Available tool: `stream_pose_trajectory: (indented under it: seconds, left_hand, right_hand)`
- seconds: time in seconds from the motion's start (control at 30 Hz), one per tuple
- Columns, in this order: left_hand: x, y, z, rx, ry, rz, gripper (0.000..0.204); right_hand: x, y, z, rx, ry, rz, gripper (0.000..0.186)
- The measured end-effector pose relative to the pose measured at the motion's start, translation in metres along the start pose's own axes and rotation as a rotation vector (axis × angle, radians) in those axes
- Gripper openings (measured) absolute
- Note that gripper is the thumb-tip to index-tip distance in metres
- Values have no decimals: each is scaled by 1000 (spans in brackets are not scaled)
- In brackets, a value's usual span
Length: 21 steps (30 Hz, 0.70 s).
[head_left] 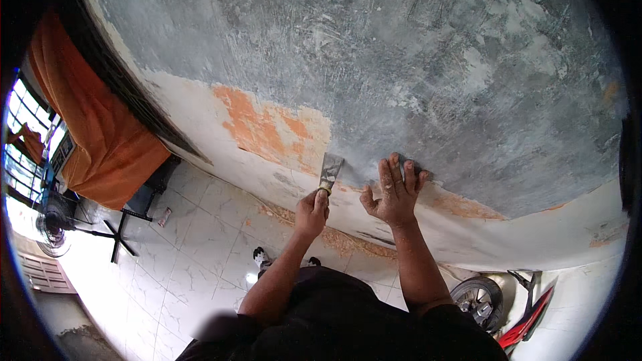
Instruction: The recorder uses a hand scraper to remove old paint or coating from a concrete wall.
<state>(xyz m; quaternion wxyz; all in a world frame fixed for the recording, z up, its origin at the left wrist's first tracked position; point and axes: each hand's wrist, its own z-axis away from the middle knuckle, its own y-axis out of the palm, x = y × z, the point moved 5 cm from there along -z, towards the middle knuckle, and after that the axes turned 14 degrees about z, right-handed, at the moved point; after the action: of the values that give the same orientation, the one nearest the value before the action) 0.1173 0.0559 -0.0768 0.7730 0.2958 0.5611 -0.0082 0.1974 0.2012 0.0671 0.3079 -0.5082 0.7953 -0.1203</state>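
Observation:
My left hand (312, 213) is closed around the handle of a putty knife (330, 171). Its flat metal blade points up and lies against the wall (321, 40), right by the lower edge of the grey coating. My right hand (397, 194) rests on the wall a little to the right, fingers spread and dusty, holding nothing. Left of the blade is a patch of orange and cream paint (267, 127) where the grey surface is gone. White wall shows below the ragged grey edge.
Orange paint flakes (341, 244) lie along the foot of the wall on the tiled floor (200, 234). To the left, an orange cloth (107, 140) drapes over furniture near a standing fan (57, 224). At lower right are a wheel (478, 301) and a red vehicle part (528, 321).

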Motion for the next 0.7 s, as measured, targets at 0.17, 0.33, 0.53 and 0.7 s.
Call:
stream_pose_trajectory:
  seconds: [0.17,0.33,0.53,0.7]
  left_hand:
    - [20,-9,-3,31,14,121,35]
    - [7,-2,-6,2,58,-9,36]
    - [3,5,-10,111,130,114,35]
    - [29,-14,-4,2,-1,65,36]
  right_hand:
    - [1,-3,-4,-20,4,-15,62]
    - [-1,2,-3,1,0,11,62]
    - [0,-3,-7,-21,5,-18,62]
    - [2,-1,-3,-10,1,-10,60]
